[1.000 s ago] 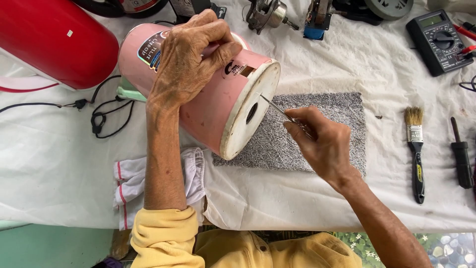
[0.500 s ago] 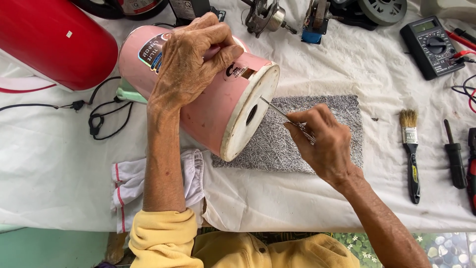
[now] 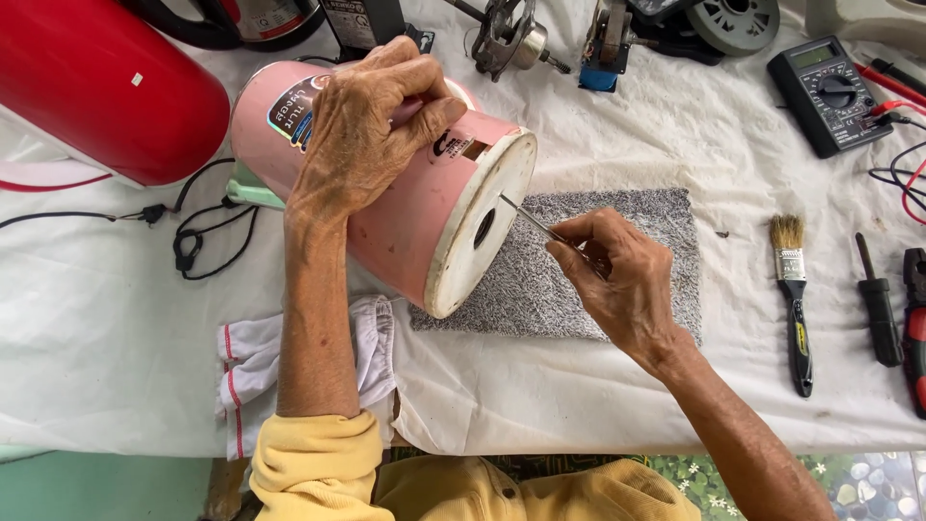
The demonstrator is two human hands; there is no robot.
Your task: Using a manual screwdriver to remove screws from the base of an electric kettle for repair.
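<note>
Hands work on a pink drum (image 3: 386, 212) that lies tipped on its side near the middle of the white cloth (image 3: 116, 367), its cream round base (image 3: 479, 224) facing 4 o'clock and resting at the edge of a grey mat (image 3: 637, 280). The left hand (image 3: 362, 135) is spread over the top of the drum and grips it, fingers curled down over the side nearest the base. At 3 o'clock from the base, the right hand (image 3: 617, 275) pinches a thin metal tool (image 3: 529, 220) between thumb and fingers; its tip touches the base just beside the dark centre hole (image 3: 483, 228). At 9 o'clock from the drum lies a big red cylinder (image 3: 96, 87), with a black cable (image 3: 198, 246) looped below it. A white rag with red edging (image 3: 256, 362) sits under the left forearm at 7 o'clock. At 3 o'clock from the mat lie a paintbrush (image 3: 793, 289), then a dark-handled screwdriver (image 3: 876, 299). A black meter (image 3: 830, 92) with red and black leads sits at 2 o'clock. Along 12 o'clock stand a small motor part (image 3: 511, 39) and a grey wheel (image 3: 733, 21). Yellow sleeves (image 3: 318, 468) show at 6 o'clock.
</note>
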